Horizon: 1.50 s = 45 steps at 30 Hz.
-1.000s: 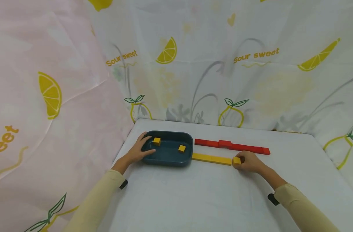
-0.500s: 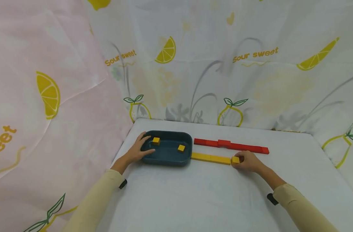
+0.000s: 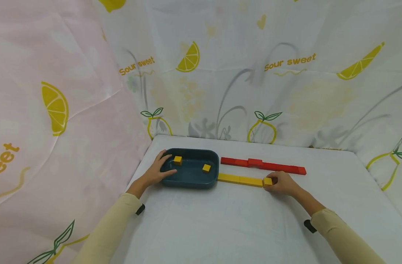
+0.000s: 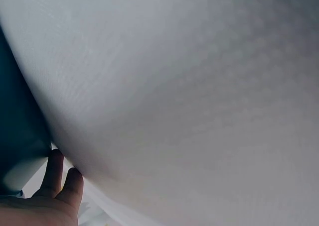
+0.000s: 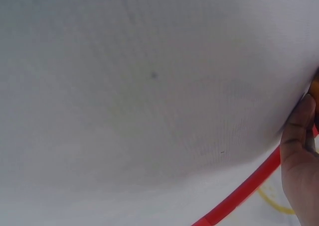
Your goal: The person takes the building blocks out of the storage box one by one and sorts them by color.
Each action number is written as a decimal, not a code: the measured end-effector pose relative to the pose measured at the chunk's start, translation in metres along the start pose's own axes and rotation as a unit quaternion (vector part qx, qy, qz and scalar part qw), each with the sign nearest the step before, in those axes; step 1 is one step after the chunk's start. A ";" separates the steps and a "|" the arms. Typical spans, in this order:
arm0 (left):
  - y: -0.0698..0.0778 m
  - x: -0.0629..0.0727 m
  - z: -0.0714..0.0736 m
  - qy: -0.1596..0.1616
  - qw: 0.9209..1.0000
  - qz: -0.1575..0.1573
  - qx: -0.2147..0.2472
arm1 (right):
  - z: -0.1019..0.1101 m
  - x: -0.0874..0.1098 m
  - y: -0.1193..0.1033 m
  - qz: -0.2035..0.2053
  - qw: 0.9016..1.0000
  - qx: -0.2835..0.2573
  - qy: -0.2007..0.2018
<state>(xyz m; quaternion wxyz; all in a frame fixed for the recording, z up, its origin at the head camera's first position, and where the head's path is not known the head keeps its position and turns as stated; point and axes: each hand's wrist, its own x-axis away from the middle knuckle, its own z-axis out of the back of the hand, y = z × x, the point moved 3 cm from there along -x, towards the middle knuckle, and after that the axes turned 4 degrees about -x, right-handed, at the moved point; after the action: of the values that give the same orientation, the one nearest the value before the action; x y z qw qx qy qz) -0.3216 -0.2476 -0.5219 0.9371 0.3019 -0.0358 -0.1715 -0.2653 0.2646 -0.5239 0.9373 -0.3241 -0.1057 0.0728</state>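
A dark blue tray [image 3: 189, 182] stands on the table with two yellow cubes [image 3: 178, 160] lying apart in it. My left hand [image 3: 153, 173] holds its left end, fingers over the far rim and thumb over the near part. In the left wrist view, two fingers [image 4: 53, 173] lie beside the tray's outer wall [image 4: 20, 111]. Right of the tray runs a row of flat yellow blocks [image 3: 240, 180]. At that row's right end, my right hand [image 3: 284, 183] pinches another yellow cube [image 3: 267, 182] between thumb and fingers; the cube sits on the table.
Behind the yellow row lies a longer row of red blocks [image 3: 280, 168], with one raised piece [image 3: 255, 162] near its middle. A lemon-print cloth [image 3: 227, 91] hangs behind the white table [image 3: 227, 227], and another [image 3: 72, 165] hangs on the left.
The view shifts very slightly. Both hands, the cubes, the tray and the rows keep their places.
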 end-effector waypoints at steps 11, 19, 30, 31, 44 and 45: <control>0.004 -0.001 0.002 0.000 1.000 -0.001 -0.004 | -0.002 0.000 0.000 0.000 1.000 -0.007 0.000; 0.008 0.000 0.004 0.001 1.000 0.002 -0.005 | -0.002 0.001 -0.002 0.004 1.000 -0.011 0.001; 0.005 0.000 0.002 0.002 1.000 -0.002 -0.004 | -0.004 0.001 -0.002 -0.007 1.000 -0.014 -0.003; 0.005 0.000 0.002 0.002 1.000 -0.002 -0.003 | -0.005 0.001 -0.001 -0.008 1.000 -0.014 -0.003; 0.004 0.001 0.001 0.007 1.000 -0.007 0.002 | -0.005 0.000 0.001 -0.007 1.000 -0.016 -0.001; 0.004 0.001 0.001 0.007 1.000 -0.008 0.002 | -0.006 0.000 0.001 -0.007 1.000 -0.016 -0.001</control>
<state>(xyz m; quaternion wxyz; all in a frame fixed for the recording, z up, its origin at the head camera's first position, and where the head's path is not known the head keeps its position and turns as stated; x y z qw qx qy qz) -0.3200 -0.2454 -0.5195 0.9353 0.3056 -0.0276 -0.1765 -0.2639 0.2624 -0.5290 0.9325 -0.3379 -0.1102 0.0647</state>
